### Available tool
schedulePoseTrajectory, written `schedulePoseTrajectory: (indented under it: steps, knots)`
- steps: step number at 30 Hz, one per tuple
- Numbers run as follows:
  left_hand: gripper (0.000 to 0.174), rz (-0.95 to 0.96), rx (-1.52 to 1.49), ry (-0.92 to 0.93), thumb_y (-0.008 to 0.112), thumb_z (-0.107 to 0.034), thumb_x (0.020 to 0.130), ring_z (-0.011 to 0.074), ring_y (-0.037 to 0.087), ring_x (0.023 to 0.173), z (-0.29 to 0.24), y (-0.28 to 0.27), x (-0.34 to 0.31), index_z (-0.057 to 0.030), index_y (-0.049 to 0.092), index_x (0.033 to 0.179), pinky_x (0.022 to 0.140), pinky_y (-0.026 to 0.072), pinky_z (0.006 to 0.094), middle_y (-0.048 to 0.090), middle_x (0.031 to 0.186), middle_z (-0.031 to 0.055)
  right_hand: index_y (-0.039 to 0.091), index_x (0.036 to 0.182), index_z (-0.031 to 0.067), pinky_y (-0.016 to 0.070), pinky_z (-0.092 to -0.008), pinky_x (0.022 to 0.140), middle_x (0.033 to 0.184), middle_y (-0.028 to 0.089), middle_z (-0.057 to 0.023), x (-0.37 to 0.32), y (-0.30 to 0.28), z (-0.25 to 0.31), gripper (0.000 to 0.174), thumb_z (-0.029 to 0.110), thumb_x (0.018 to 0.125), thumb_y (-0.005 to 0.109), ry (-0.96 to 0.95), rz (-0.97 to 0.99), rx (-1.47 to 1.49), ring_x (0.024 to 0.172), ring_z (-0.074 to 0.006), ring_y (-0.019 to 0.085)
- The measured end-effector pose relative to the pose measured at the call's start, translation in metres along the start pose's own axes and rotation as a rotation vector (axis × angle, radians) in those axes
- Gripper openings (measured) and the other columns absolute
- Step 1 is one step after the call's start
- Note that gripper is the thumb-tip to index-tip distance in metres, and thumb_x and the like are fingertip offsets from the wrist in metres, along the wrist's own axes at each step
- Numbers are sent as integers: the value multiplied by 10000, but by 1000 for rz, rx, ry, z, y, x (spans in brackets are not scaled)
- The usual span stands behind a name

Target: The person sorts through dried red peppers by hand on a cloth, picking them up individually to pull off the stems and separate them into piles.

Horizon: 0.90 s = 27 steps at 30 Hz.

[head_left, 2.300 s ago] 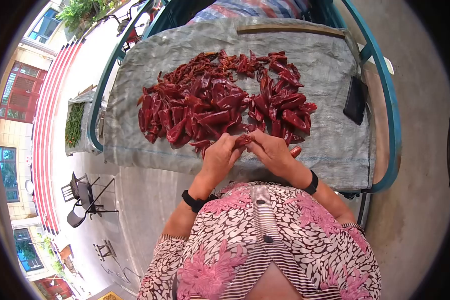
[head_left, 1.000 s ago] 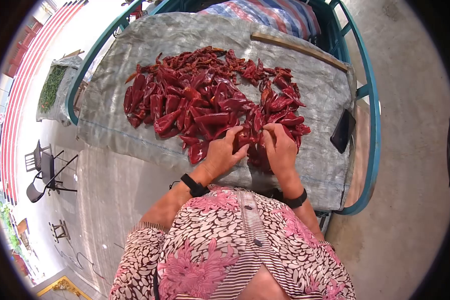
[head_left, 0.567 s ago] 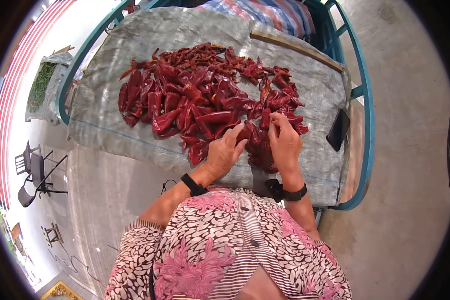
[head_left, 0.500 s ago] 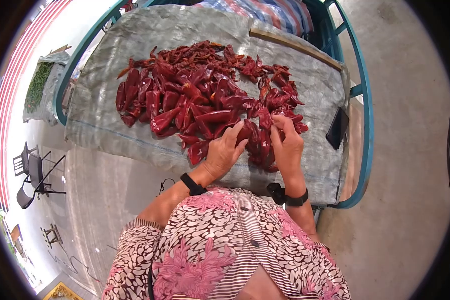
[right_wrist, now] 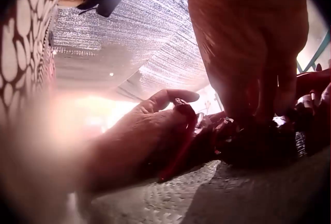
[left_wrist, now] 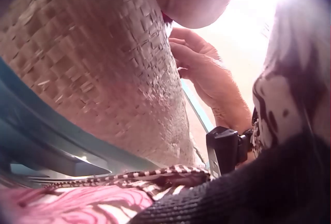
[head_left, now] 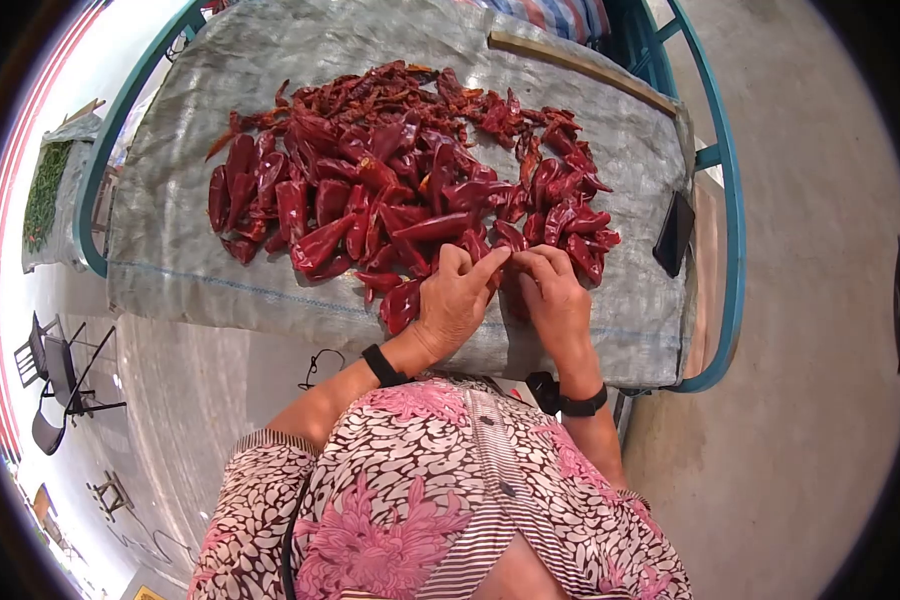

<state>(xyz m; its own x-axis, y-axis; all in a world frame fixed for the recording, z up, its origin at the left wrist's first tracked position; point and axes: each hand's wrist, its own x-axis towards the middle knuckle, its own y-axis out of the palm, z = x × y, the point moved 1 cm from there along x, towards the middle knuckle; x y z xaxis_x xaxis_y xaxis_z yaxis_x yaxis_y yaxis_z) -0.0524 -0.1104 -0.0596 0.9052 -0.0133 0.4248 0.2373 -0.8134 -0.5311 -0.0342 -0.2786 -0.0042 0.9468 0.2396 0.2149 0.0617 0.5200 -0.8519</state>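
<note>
In the head view, my left hand [head_left: 455, 300] and right hand [head_left: 558, 300] meet at the near edge of a heap of red chili peppers [head_left: 340, 215]. The left holds a red chili pepper [right_wrist: 187, 136], whose stem end shows by its thumb in the right wrist view. My right hand's fingers are bent, with fingertips at the same spot, pinching at the pepper close to the left fingertips. The fingers partly hide the held pepper. In the left wrist view the right hand [left_wrist: 207, 74] shows beyond the woven sheet.
The peppers lie on a grey woven sheet [head_left: 220, 300] over a cart with teal rails [head_left: 727, 230]. A black phone [head_left: 674, 234] lies at the right and a wooden strip [head_left: 580, 70] at the back. Folding chairs [head_left: 65, 385] stand left.
Both hands first worked a pepper close to my body, then moved apart at the heap. Since half a second ago the right hand has moved down and left, bringing the fingertips together. The view has shifted.
</note>
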Motion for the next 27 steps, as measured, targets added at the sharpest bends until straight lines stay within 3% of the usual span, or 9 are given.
schedulePoseTrajectory:
  steps: [3,9,13,17,20,21,25,27]
  knots:
    - [604,15,-95,-4,657,39,759,250,553,725,0,0,-1,-188,664,1318,583,510,387,423,938,88,684,1152,119,574,-406,742,1164,663,-73,0,9,-9,258,56,902,686,-3,-18,-9,922,-305,705]
    - [475,80,-200,-23,680,-28,815,257,564,731,-8,-13,4,-160,685,1272,592,508,380,475,923,100,672,1136,60,552,-419,833,1098,670,-119,1,11,-13,253,16,888,685,9,-78,79,988,-344,665]
    - [384,23,-125,8,690,-87,877,276,600,709,1,2,0,-144,665,1255,581,519,397,515,901,92,658,1129,35,537,-431,851,1032,664,-139,3,15,-8,266,-14,869,688,12,-62,63,1004,-355,638]
    - [425,-31,-17,51,690,-103,892,276,622,674,2,7,0,-158,623,1308,558,537,409,502,887,83,655,1124,27,544,-417,834,1028,666,-141,3,17,-17,277,-25,853,689,0,-105,128,983,-341,655]
    - [519,-24,42,114,695,-73,872,255,604,647,1,8,0,-198,606,1368,535,538,392,482,869,74,652,1120,22,552,-373,805,1013,679,-128,-3,1,-9,278,-26,848,689,71,-210,308,917,-289,683]
    - [552,-14,58,135,698,-63,862,247,597,637,-1,7,0,-212,601,1385,528,537,386,475,862,70,645,1113,16,543,-300,767,982,687,-75,-7,-1,-7,252,-26,868,679,170,-172,460,853,-167,676]
    - [693,67,155,188,747,-47,770,233,590,637,1,7,-2,-241,587,1415,516,530,367,467,864,56,631,1106,17,509,-216,747,965,642,18,-19,-9,3,193,-15,917,653,317,150,916,860,-37,595]
    - [719,48,162,204,784,-44,748,237,602,688,1,7,-2,-236,591,1412,530,527,368,500,876,56,623,1106,20,509,-217,739,960,634,20,-18,-4,-9,188,-5,923,657,327,184,1033,840,-38,586]
